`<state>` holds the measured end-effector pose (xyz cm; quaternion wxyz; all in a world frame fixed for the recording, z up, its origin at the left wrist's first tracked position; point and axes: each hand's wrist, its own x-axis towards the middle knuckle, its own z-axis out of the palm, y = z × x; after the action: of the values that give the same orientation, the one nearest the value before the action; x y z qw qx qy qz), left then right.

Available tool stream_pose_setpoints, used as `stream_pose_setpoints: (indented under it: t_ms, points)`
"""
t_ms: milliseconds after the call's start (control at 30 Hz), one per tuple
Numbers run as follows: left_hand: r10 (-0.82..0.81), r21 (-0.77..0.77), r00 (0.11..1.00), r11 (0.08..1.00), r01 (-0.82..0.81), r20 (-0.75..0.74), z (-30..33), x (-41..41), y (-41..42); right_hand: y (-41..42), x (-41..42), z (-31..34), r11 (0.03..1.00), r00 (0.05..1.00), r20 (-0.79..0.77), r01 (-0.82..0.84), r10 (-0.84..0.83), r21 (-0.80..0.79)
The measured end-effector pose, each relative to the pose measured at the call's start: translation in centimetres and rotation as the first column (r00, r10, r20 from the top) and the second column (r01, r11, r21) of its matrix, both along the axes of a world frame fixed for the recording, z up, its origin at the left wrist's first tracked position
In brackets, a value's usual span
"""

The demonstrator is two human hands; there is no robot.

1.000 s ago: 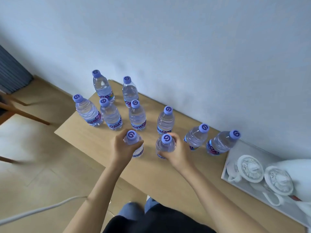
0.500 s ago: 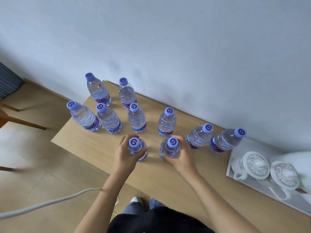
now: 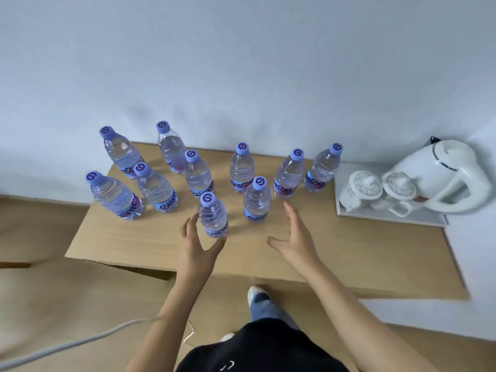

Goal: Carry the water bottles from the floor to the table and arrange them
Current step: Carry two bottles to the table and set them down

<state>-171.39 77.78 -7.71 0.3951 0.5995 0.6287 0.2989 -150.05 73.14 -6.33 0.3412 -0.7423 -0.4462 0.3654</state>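
Both hands, left (image 3: 197, 244) and right (image 3: 296, 238), are hovering empty, fingers spread. Full water bottles (image 3: 213, 216) on desk (image 3: 349, 253) are looking heavy, smooth, tippy; gripping mid-body seems safest.

Text legible on the water bottles (image 3: 213, 216) standing on the table (image 3: 349, 253): each purple cap (image 3: 208, 199) carries a dark spiral mark resembling the letter "G". The blue label (image 3: 167, 204) of the bottle left of the nearest one shows dark lettering beginning "Gan"; the remaining letters curve out of view. Other labels show only fragments.
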Motion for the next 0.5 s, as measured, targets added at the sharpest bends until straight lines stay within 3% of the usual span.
stream_pose_setpoints:
  t_ms: [267,400,500]
  points:
    - [-0.386,-0.046,0.915,0.923,0.383,-0.119,0.9,-0.2,-6.8,-13.7,-2.8,-0.2,0.956,0.955,-0.035,0.293,-0.293,-0.025]
    - [-0.585,-0.044,0.799,0.810,0.585,-0.139,1.5,3.8,-11.3,-22.3,-1.8,-0.2,0.882,0.879,-0.081,0.465,-0.470,-0.075]
    - [-0.718,-0.048,0.679,0.692,0.721,-0.155,2.0,8.0,-15.6,-28.9,-0.3,0.2,0.779,0.772,-0.104,0.623,-0.628,-0.073]
